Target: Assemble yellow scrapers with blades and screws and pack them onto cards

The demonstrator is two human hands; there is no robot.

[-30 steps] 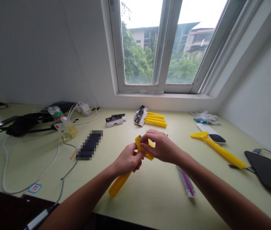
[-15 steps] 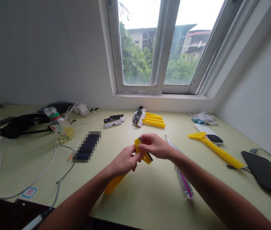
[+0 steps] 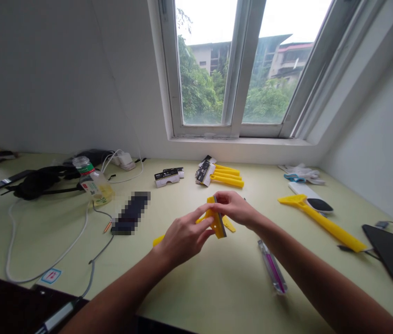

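So both hands are on the same thing, a yellow piece (image 3: 217,227) with a dark strip along one edge, held up above the surface (image 3: 224,287) roughly in the middle. The left hand (image 3: 186,236) has its fingers nearly closed on it, parted only about as much as the piece is thick. The right hand (image 3: 231,207) has its fingers pinched in tight at the upper end, right by the dark strip (some of them are hidden, so can't say what those are doing).

There's another bit of yellow (image 3: 230,225) showing just behind the piece, and a yellow handle end (image 3: 158,240) pokes out past the left hand. Can't tell if those two join up behind the fingers.

Over to the right, a yellow scraper (image 3: 325,223) lies on the surface, and a clear packet with a purple stripe (image 3: 273,269) sits near the right forearm.
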